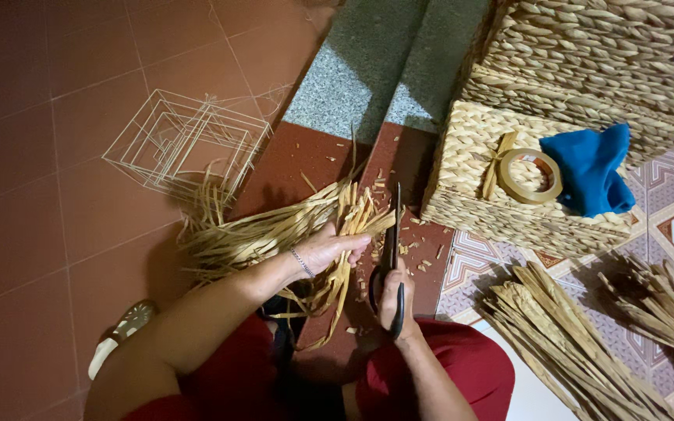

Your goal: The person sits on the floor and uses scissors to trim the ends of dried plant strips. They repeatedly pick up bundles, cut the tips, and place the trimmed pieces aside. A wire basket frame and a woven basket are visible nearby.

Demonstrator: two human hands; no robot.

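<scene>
Left of the woven basket [509,195] on the floor: left hand [329,248] fingers clamped on dried straw bundle [274,234], steadying ends for black scissors [393,257] gripped in right hand [395,300].

The left forearm reached from seven o'clock toward the centre, a thin bracelet at its wrist. The left hand [328,248] lay palm down, fingers curled closed and pointing to three o'clock. The right forearm rose from five o'clock; the right hand [394,300] was clenched, knuckles up, pointing to twelve.
</scene>
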